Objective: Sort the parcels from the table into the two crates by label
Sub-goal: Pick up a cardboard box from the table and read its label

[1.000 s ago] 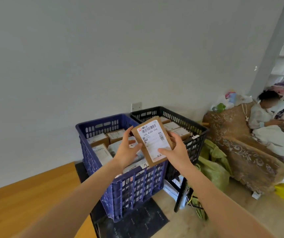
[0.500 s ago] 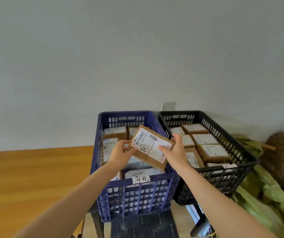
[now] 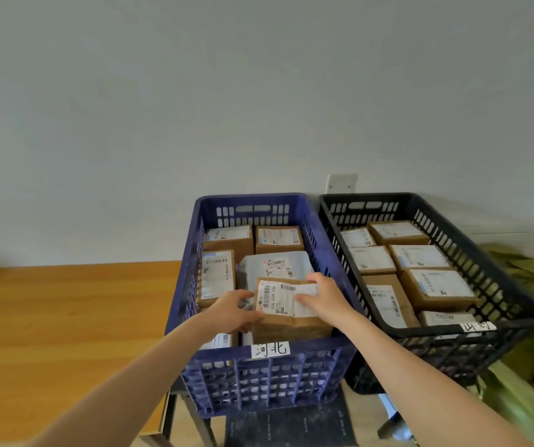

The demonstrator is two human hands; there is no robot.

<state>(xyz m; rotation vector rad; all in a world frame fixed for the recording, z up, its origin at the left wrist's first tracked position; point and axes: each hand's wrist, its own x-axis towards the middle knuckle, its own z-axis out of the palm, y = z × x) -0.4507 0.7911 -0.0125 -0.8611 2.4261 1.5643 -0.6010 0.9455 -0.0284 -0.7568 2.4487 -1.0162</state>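
A pale grey wall (image 3: 194, 108) fills the upper half of the view. Below it on my left is a wooden table (image 3: 65, 317). Straight ahead a blue crate (image 3: 259, 382) and, touching it on the right, a black crate (image 3: 501, 285) stand side by side against the wall. Both hold brown cardboard parcels with white labels facing up. Crumpled green bags (image 3: 517, 398) lie to the right of the black crate.

Inside the blue crate, at its near end, is the parcel (image 3: 291, 324) I hold, a brown box lying label up, just in front of a grey mailer bag (image 3: 275, 266). I cannot tell whether it rests on the parcels beneath it. My left hand (image 3: 233, 309) curls round its left edge. My right hand (image 3: 323, 295) grips its right end, thumb on the label.

A small handwritten tag (image 3: 270, 350) is stuck on the blue crate's near rim, and another tag (image 3: 478, 326) on the black crate's.
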